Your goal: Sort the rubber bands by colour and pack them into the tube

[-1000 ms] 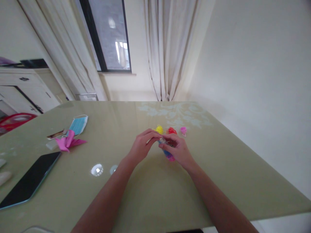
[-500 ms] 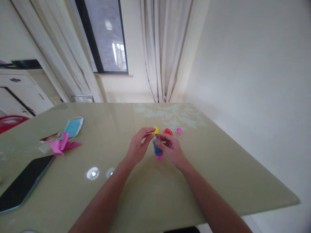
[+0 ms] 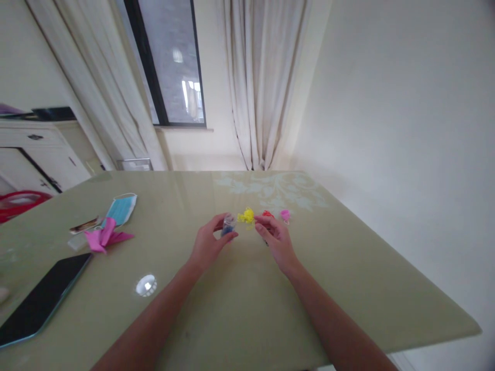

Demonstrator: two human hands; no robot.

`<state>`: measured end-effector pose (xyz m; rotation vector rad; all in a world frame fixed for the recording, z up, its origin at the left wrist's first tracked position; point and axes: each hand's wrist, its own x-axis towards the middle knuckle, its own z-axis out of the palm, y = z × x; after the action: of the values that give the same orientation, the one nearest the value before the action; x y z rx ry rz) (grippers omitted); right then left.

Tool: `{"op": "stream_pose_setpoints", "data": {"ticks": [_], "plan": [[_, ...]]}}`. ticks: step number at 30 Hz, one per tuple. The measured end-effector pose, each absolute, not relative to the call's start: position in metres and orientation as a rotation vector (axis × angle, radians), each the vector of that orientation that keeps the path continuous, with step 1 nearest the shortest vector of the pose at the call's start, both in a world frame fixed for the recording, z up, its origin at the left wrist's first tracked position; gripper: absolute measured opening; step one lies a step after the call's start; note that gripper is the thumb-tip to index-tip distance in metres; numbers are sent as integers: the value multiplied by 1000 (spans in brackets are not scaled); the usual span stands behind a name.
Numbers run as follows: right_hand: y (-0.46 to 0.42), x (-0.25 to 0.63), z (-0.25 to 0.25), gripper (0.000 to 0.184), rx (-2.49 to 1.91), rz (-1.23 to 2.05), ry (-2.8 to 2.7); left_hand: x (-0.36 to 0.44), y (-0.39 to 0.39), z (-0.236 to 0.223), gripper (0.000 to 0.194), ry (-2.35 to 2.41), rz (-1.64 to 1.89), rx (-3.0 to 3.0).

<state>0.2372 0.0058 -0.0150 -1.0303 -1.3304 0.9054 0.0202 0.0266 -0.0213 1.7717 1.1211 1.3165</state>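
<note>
My left hand (image 3: 204,246) is closed round a small clear bottle (image 3: 229,222) with dark blue contents, held between fingers and thumb. To the right of the bottle lies a loose pile of thin yellow bands (image 3: 246,215). My right hand (image 3: 276,241) is at the right side of this pile, thumb and fingers brought together in a pinch. Whatever sits between its fingertips is too small to make out. Just behind the right hand, a red tangled pile (image 3: 267,213) is partly covered by the fingers. Beyond it stands a small pink cup-shaped piece (image 3: 285,214).
On the left of the glossy table (image 3: 216,319) lie a blue face mask (image 3: 121,209), a pink folded-paper figure (image 3: 105,238) and a dark phone-like slab (image 3: 42,299). A wall (image 3: 406,129) rises along the table's right side.
The bottle has passed from my right hand to my left, moving left and off its earlier spot. The yellow pile now lies uncovered, with my right hand beside it. The view has tipped slightly upward.
</note>
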Motion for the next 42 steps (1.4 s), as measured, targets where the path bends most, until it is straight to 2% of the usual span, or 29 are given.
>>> {"op": "stream_pose_setpoints", "data": {"ticks": [4,10,13,16,21,24,29,34,42], "plan": [[3,239,-20,38,-1090,794,-1430,16,33,-37,51,1117,1382,1644],[6,245,-12,23,-1178,317,-1641,21,36,-38,46,1169,1464,1685],[32,247,-3,25,-1310,222,-1816,19,37,-38,44,1198,1488,1710],[69,248,4,35,-1602,125,-2132,16,39,-39,42,1234,1525,1780],[108,244,-2,33,-1636,202,-2336,13,38,-43,40,1250,1578,1885],[113,240,-8,24,-1637,217,-2385,14,36,-44,40,1303,1553,1923],[115,239,-3,18,-1626,205,-2373,13,37,-49,50,1356,1505,1917],[117,240,8,19,-1613,225,-2331,9,39,-53,40,1405,1415,1902],[119,240,14,15,-1637,286,-2285,7,32,-49,36,1445,1380,1984]]}}
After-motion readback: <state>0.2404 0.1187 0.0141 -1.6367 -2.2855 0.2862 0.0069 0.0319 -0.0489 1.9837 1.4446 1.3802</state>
